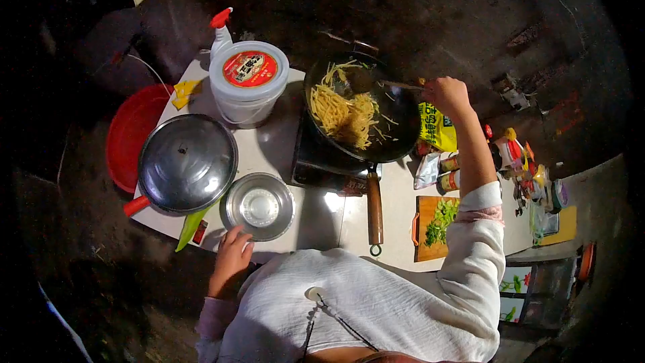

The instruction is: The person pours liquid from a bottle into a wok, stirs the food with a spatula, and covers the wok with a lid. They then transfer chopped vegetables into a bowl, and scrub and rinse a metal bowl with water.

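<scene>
My right hand (447,96) is closed round the handle of a cooking spatula (401,85). The spatula reaches into a dark wok (396,141), its head partly hidden among shredded potato strips (336,114). The wok sits on a black stove (316,161), and its wooden handle (374,208) points towards me. My left hand (232,255) is at the table's front edge, fingers loosely apart, beside the rim of a shiny metal basin (285,218). Whether the fingertips touch that rim I cannot tell. Inside the basin no food shows.
A lidded white bucket (245,104) and a spray bottle (220,33) stand at the back left. Nearer are a lidded pan (188,161), a green vegetable (191,228) and a red tub (124,134). Chopped greens (440,222) lie on a cutting board (428,251) beside seasoning packets (438,131).
</scene>
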The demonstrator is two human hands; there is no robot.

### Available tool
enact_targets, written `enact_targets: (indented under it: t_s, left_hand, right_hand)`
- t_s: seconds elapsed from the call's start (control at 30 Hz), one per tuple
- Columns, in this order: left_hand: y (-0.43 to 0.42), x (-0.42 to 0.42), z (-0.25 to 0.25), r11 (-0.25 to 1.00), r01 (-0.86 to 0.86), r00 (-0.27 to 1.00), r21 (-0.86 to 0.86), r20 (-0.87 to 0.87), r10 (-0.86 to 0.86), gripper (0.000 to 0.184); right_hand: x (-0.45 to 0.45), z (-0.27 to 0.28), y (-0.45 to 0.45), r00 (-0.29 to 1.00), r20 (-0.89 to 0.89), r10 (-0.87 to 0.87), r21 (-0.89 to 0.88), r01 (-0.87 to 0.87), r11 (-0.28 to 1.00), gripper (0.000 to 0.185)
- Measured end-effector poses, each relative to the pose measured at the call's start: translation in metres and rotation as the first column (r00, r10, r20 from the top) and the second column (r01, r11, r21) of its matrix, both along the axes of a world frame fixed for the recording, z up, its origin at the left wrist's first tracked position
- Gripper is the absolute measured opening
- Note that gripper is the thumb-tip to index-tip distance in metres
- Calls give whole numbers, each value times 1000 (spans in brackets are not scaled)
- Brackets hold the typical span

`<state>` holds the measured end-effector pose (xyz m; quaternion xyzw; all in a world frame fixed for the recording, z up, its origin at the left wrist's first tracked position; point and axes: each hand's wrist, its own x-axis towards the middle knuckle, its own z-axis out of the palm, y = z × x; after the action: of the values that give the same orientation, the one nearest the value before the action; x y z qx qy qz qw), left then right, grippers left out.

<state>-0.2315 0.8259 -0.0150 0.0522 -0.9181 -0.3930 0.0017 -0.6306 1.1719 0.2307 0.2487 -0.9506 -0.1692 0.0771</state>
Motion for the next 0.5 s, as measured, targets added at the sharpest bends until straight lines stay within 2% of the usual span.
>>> enact_targets:
  t_s: [0.03,0.17,0.27,0.3,0.37,0.4,0.47,0.5]
  left_hand:
    - [-1,1,-1,1000,8,1000,-4,4,-8,25]
    - [-3,1,-2,1000,12,1000,-9,-8,-12,26]
    - [-5,1,-3,1000,14,1000,6,-16,-14,26]
    - [-4,1,-3,1000,15,999,10,-32,-15,26]
    - [-5,1,-1,1000,24,999,12,-47,-24,26]
    - [-5,1,0,1000,29,998,13,-54,-28,25]
    - [-5,2,1,999,35,998,11,-60,-34,25]
    - [-5,2,2,999,36,998,1,-47,-36,25]
  right_hand:
    - [-1,-1,-6,997,-54,-56,91,61,994,22]
    - [-2,-18,-35,981,-182,-61,96,80,992,18]
    - [20,-13,-54,989,-94,116,266,-88,960,16]
    - [22,-13,-50,990,-89,111,265,-84,961,16]
    - [26,-12,-31,931,-92,354,188,-333,924,14]
    - [30,-7,-22,933,-89,349,186,-328,926,14]
    - [45,14,-8,868,-97,488,144,-473,869,14]
    - [58,27,-7,880,-102,464,208,-437,875,14]
